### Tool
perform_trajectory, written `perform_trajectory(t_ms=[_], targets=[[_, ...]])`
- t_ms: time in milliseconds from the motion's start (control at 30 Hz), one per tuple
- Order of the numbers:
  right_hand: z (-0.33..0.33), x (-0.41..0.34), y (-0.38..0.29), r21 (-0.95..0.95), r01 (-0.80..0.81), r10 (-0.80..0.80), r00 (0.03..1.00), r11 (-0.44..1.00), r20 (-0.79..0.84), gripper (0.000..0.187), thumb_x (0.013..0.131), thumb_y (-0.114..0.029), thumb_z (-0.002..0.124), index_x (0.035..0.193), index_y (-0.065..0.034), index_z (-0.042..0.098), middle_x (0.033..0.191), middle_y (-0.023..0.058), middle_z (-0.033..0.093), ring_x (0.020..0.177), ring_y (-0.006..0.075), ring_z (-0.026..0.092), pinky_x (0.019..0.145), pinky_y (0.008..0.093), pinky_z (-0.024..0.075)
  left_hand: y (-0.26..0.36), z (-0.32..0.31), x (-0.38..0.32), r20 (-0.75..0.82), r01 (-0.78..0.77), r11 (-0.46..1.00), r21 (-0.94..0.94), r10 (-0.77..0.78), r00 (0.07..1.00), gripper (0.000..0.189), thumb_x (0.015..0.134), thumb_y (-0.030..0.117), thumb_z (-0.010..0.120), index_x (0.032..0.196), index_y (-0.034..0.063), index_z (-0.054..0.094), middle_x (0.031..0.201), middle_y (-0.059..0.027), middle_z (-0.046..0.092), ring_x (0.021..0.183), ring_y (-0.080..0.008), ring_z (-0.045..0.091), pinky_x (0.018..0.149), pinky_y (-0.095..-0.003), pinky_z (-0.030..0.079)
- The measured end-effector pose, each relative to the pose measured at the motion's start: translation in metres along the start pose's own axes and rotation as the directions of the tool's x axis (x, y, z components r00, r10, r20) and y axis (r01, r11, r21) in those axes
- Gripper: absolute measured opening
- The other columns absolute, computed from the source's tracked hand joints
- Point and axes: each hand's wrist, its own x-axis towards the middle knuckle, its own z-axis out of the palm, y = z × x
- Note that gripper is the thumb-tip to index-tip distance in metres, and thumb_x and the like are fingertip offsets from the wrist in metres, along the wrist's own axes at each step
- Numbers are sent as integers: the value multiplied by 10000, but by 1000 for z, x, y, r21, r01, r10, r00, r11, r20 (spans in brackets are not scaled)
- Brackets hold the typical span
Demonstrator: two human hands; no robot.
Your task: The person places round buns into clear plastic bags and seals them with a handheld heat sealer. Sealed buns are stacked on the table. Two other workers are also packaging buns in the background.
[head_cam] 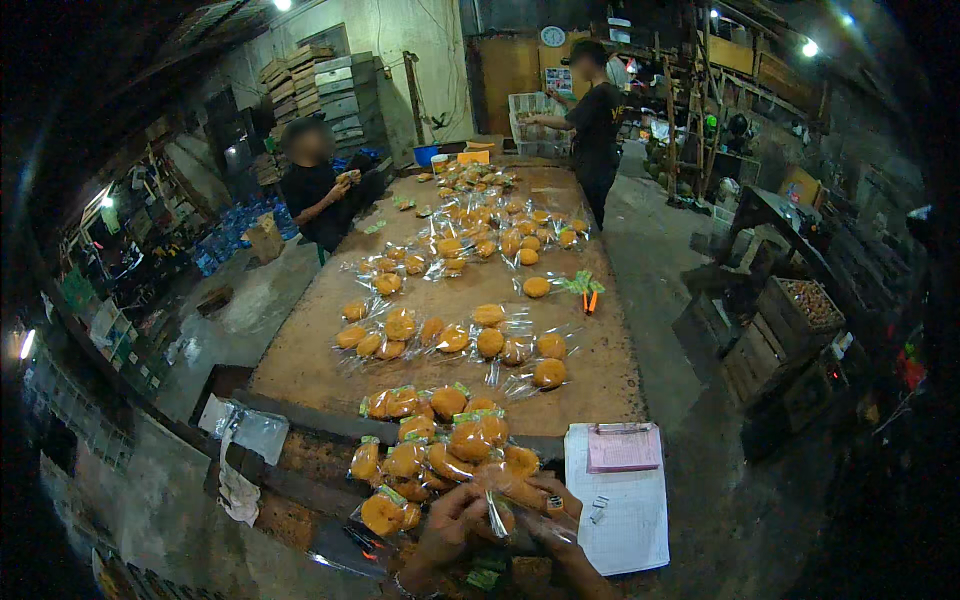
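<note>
At the near end of the table, my left hand (453, 523) and my right hand (556, 517) pinch a clear plastic bag (498, 516) between them. A blurred orange-brown bun appears to be inside it. Just beyond my fingers lies a pile of bagged round buns (450, 459), several with green labels at the bag's top. One bagged bun (384, 514) rests left of my left hand. Below my hands are some green labels (484, 576), partly hidden. A small black and orange tool (365, 541) lies to their left.
More bagged buns (490, 342) spread along the long wooden table (300, 352). Paper sheets (622, 517) with a pink pad (624, 448) and small metallic strips lie at right. Plastic sheets (256, 433) lie left. One person (315, 180) sits left; another (596, 112) stands by a crate (536, 120).
</note>
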Motion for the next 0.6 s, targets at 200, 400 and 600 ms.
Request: perform_trajectory(t_ms=[200, 400, 600], targets=[[-1, -26, 6, 117, -353, 284, 876, 928, 389, 474, 659, -195, 814, 1028, -62, 549, 1029, 69, 589, 955, 163, 566, 845, 307, 469, -49, -35, -28, 193, 105, 991, -83, -88, 977, 485, 780, 181, 714, 1186, 12, 508, 1035, -58, 609, 991, -147, 554, 858, -289, 462], [3, -30, 6, 95, -463, 434, 872, 881, 225, 263, 781, -221, 713, 939, -41, 603, 782, 15, 622, 729, 116, 583, 670, 265, 476, -80, -21, -39, 73, 287, 938, -196, -278, 958, 388, 827, 213, 667, 1126, -13, 569, 1041, -85, 621, 940, -145, 581, 819, -286, 484], [6, -29, 13, -114, -337, 348, 934, 935, 87, 167, 834, -198, 643, 851, -34, 615, 762, 7, 614, 671, 111, 567, 600, 271, 465, -86, -23, -37, -42, 421, 901, -103, -426, 904, 343, 900, 261, 560, 1102, -15, 591, 1021, -109, 631, 916, -145, 592, 760, -287, 503]])
